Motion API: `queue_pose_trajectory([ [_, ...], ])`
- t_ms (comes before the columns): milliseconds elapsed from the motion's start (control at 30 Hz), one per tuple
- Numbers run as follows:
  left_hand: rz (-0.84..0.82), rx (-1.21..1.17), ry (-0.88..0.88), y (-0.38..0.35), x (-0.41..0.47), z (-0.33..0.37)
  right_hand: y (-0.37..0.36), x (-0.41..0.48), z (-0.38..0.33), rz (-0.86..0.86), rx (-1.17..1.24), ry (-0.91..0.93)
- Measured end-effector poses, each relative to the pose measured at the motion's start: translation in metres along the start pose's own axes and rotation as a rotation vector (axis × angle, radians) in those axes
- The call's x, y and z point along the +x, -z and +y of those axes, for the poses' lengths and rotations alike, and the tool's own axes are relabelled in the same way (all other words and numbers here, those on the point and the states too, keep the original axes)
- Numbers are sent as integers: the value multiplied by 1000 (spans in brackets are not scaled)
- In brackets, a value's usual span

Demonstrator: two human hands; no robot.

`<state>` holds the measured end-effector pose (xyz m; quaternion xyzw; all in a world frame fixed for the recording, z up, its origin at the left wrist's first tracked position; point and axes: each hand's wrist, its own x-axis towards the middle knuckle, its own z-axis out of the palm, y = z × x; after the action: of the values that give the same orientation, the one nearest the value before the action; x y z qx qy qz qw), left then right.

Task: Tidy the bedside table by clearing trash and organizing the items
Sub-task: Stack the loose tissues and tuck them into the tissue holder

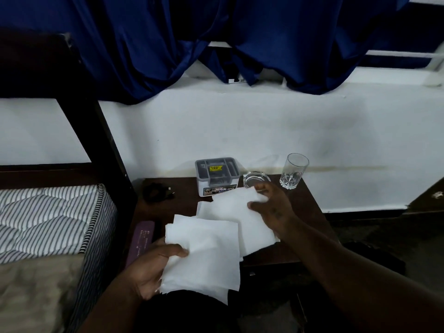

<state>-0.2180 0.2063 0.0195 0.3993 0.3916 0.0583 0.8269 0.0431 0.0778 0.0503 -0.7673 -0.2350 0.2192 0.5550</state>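
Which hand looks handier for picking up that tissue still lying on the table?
Probably the right hand: it already rests on the loose tissue, while the left hand is full, gripping other tissues.

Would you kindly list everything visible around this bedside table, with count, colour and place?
tissues: several, white, over the table's middle, held in both hands
organizer box: one, grey, back of table
ashtray: one, clear glass, right of the box
drinking glass: one, clear, back right corner
cable: one, black, back left
case: one, purple, front left edge
table: one, dark brown
mattress: one, striped, left
curtain: one, blue, above
hands: left and right, each gripping tissues
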Motion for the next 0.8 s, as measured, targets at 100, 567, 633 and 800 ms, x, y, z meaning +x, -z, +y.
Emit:
queue_pose_trajectory([
  [100,-1,-38,-25,2,-2,4,18,-4,-42,50,-49,92],
  [567,-64,-178,-77,-5,-18,12,24,-49,-128,-162,414,-124],
  [633,-69,-198,-75,-5,-18,13,2,-60,-112,-207,393,-153],
  [800,-211,-326,-104,-4,-14,12,-43,-79,-76,-200,302,-212],
])
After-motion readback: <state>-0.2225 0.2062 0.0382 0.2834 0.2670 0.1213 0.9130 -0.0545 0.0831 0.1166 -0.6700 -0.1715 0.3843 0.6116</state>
